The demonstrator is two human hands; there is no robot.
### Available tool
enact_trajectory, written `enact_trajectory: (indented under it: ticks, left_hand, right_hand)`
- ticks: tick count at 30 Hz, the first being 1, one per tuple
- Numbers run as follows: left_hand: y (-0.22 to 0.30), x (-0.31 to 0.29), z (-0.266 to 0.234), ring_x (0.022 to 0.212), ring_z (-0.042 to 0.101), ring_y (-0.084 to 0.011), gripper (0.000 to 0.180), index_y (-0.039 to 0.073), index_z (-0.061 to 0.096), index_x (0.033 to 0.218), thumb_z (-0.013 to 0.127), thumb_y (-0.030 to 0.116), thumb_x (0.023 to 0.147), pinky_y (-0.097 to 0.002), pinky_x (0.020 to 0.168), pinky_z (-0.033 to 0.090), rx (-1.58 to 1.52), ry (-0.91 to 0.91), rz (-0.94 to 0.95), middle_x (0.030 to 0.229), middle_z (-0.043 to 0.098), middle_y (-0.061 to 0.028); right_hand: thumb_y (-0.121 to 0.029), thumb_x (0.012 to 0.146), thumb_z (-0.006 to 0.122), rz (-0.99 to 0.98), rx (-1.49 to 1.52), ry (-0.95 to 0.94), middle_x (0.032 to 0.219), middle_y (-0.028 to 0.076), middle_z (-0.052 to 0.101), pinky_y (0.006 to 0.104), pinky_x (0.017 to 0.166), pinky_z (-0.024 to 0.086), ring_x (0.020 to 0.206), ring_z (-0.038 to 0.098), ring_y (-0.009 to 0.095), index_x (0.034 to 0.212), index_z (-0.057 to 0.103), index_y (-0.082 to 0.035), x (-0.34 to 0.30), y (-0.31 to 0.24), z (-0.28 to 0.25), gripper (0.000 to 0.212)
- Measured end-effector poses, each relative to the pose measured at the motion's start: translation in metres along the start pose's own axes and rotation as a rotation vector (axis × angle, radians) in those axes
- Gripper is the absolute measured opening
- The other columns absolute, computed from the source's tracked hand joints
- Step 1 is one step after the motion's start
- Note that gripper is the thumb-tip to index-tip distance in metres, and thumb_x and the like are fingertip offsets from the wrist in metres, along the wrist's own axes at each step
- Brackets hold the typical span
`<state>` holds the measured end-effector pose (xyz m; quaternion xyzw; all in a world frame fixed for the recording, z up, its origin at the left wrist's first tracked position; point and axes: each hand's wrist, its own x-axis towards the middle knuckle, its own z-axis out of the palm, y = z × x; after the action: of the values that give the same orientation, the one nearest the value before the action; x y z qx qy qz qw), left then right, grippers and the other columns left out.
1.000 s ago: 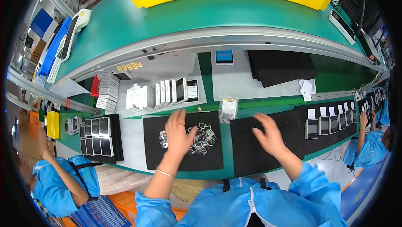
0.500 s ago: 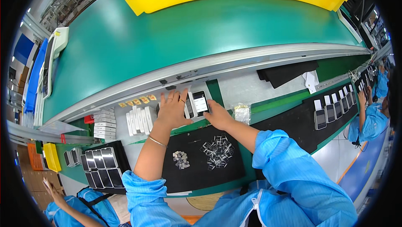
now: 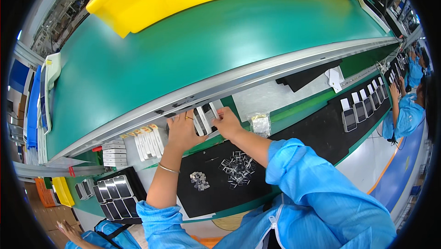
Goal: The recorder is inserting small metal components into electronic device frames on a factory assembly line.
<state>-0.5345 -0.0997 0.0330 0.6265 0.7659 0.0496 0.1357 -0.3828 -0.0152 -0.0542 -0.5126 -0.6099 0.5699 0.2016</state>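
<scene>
Green shelving [image 3: 183,42] spans the upper frame, a yellow bin [image 3: 156,3] on it. Below centre, a black mat [image 3: 202,205] bears small parts [image 3: 237,170]. Near mid-frame, phones [image 3: 203,119] stand between two hands: the right hand [image 3: 228,125] pinches the end phone [image 3: 214,110]; the left hand [image 3: 183,132], thumb spread from fingers, flanks them, its grip unclear.

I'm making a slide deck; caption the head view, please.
Left hand and right hand flank slim white-edged devices beyond a black mat bearing small loose parts.
</scene>
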Motion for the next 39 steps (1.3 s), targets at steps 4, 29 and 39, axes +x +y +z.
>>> enact_trajectory:
  ticks: [4,29,39]
  left_hand:
    - [0.012,-0.004,0.003,0.143,0.031,-0.0337,0.11,0.001,0.039,0.141,0.088,0.046,0.053,-0.0717,0.111,0.004,-0.054,0.249,-0.009,0.139,0.046,-0.0206]
    - [0.387,-0.029,0.11,0.114,0.055,-0.0383,0.103,-0.004,0.039,0.14,0.088,0.036,0.059,-0.0522,0.108,0.036,-0.054,-0.129,0.313,0.118,0.054,-0.0242]
    - [0.352,-0.069,0.112,0.119,0.049,-0.0384,0.129,-0.004,0.027,0.15,0.094,0.043,0.049,-0.0515,0.102,0.035,0.06,-0.162,0.106,0.129,0.049,-0.0236]
  right_hand:
    - [-0.018,0.089,0.068,-0.041,0.19,-0.052,0.101,0.014,0.066,0.0359,0.075,0.052,0.087,0.064,0.022,0.123,0.051,-0.001,-0.027,-0.019,-0.061,0.041]
    - [-0.011,0.091,0.065,0.156,-0.043,-0.021,0.105,0.012,0.067,0.0345,0.083,0.053,0.093,0.066,0.023,0.119,0.058,-0.002,-0.183,0.159,-0.422,0.031]
    - [-0.019,0.084,0.072,-0.554,-0.681,0.341,0.115,0.016,0.061,0.0441,0.097,0.045,0.111,0.055,0.038,0.109,0.065,-0.005,0.005,0.111,-0.532,0.03]
